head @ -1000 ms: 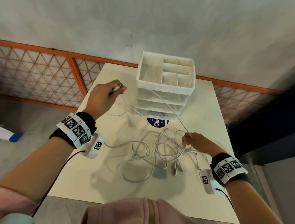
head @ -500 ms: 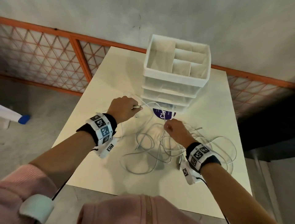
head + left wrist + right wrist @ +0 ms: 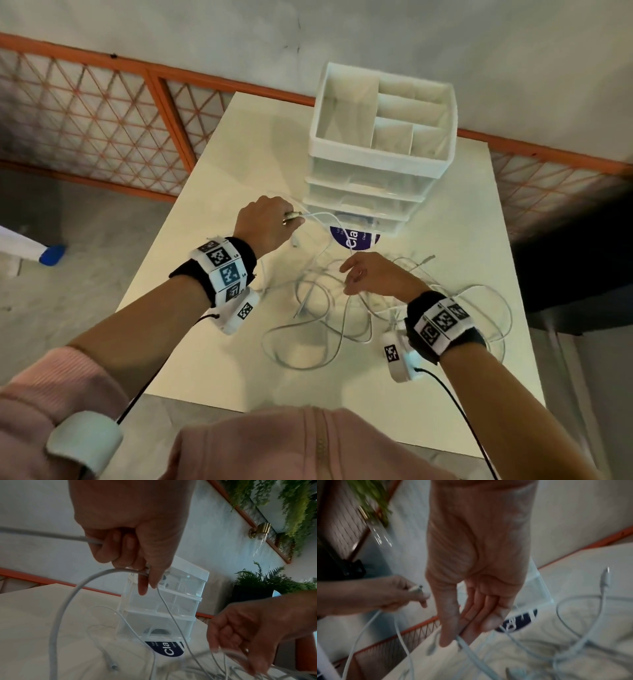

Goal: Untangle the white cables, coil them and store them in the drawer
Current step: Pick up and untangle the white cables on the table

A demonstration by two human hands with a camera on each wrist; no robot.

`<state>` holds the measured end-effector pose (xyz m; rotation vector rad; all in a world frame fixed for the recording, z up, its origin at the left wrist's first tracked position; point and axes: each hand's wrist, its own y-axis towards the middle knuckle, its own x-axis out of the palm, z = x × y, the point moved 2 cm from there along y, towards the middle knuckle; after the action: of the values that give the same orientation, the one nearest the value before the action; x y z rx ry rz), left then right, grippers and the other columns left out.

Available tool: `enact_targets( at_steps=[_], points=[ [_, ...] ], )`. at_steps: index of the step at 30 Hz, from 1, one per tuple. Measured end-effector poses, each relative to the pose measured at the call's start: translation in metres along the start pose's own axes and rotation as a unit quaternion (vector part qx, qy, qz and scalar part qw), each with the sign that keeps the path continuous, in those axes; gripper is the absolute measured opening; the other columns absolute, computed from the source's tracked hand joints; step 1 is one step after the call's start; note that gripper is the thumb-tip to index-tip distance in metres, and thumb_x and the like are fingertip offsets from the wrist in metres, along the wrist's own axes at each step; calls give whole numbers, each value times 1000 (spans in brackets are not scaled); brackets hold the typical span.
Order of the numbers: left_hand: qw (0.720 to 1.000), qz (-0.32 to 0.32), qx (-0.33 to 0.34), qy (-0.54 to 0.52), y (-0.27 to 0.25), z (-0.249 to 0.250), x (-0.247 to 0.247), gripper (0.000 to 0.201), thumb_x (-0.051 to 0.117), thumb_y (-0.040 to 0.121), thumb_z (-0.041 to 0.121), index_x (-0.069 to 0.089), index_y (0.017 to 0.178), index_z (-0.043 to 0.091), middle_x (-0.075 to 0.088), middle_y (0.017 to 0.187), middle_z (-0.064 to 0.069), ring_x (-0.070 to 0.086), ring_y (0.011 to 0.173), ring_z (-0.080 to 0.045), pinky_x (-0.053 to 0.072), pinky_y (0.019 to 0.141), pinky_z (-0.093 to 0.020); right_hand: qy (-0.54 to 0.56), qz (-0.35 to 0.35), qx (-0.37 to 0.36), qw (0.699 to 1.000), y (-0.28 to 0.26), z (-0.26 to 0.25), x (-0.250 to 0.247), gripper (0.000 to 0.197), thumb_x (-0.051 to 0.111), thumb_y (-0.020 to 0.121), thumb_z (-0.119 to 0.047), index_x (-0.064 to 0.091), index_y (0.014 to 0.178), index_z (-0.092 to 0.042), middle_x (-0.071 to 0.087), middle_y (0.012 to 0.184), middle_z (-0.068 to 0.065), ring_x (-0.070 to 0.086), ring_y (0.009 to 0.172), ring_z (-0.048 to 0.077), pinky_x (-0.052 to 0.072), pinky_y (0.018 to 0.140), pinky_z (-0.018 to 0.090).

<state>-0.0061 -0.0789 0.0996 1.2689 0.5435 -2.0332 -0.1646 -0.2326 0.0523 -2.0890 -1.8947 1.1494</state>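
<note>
left hand clenches one cable end, lifted to trace it | right hand pinches strand in tangle mid-bench | drawer unit at far edge awaits coils

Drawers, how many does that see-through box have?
3, stacked under the open tray: top drawer, middle drawer, bottom drawer on the table.

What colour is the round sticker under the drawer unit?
Dark blue with white lettering; the sticker shows best in the head view.
</note>
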Motion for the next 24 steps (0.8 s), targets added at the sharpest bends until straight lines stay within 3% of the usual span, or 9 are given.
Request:
enact_targets(
  at_steps=[3, 6, 8, 11, 15, 17, 19, 21, 24],
  points=[
    [993, -27, -4, -112, 2, 9, 0, 35, 66, 84, 35, 57, 106, 9, 52, 72, 0, 55, 75, -24, 39, 66, -25, 21, 2, -62, 998, -26, -23, -18, 23, 71, 78, 0, 68, 100, -6, 64, 78, 0, 57, 75, 14, 44, 67, 13],
    [976, -62, -5, -207, -1, 25, 0, 33, 58, 88, 44, 48, 89, 13, 47, 67, 2, 48, 58, -15, 40, 47, -11, 96, 43, -123, 987, -46, -41, -27, 15, 66, 81, 4, 65, 89, -9, 61, 85, 13, 54, 78, 19, 45, 66, 12],
    [954, -89, -4, -286, -3, 38, -1, 47, 49, 86, 58, 43, 76, 13, 46, 70, 0, 44, 60, -15, 41, 54, -17, 99, 53, -155, 982, -51, -48, -28, 15, 65, 82, 5, 65, 93, -6, 55, 79, 8, 53, 74, 17, 46, 67, 10],
    [921, -124, 22, -368, -8, 60, -5, 48, 47, 88, 57, 49, 82, 9, 36, 73, -7, 40, 64, -18, 39, 65, -30, 60, 53, -173, 982, -50, -58, -21, 19, 67, 82, 0, 67, 101, -2, 57, 74, 1, 58, 74, 19, 50, 75, 21],
    [895, -150, 50, -418, -14, 77, -8, 34, 41, 99, 28, 54, 90, -2, 41, 61, 3, 43, 47, -13, 42, 54, -21, 26, 74, -192, 978, -48, -62, -12, 13, 70, 80, -3, 69, 94, -3, 69, 89, 12, 61, 75, 22, 51, 86, 42],
    [891, -145, 44, -429, -18, 80, -10, 32, 35, 101, 25, 53, 87, 3, 43, 65, 2, 45, 47, -7, 42, 52, -15, 52, 78, -185, 978, -48, -62, -10, 13, 71, 79, -6, 65, 86, -15, 68, 87, 14, 61, 74, 22, 52, 85, 46],
    [863, -150, 38, -481, -22, 82, -12, 31, 32, 102, 26, 49, 80, 12, 46, 73, 0, 48, 58, -6, 44, 61, -19, 112, 64, -167, 977, -50, -64, -6, 18, 73, 80, -11, 60, 88, -20, 61, 82, 3, 60, 75, 20, 54, 79, 41],
    [809, -167, 27, -563, -26, 87, -17, 31, 30, 102, 28, 46, 80, 13, 51, 84, -1, 54, 67, -9, 49, 67, -25, 114, 34, -170, 978, -52, -68, -1, 19, 74, 79, -22, 62, 92, -26, 59, 84, -3, 56, 71, 16, 52, 68, 32],
    [764, -160, 57, -622, -30, 95, -28, 29, 27, 102, 32, 42, 82, 16, 54, 80, -1, 54, 59, -11, 49, 63, -30, 110, -19, -185, 976, -54, -78, 10, 9, 71, 82, -29, 67, 87, -35, 63, 84, -7, 47, 66, 15, 42, 58, 22]
  ],
)
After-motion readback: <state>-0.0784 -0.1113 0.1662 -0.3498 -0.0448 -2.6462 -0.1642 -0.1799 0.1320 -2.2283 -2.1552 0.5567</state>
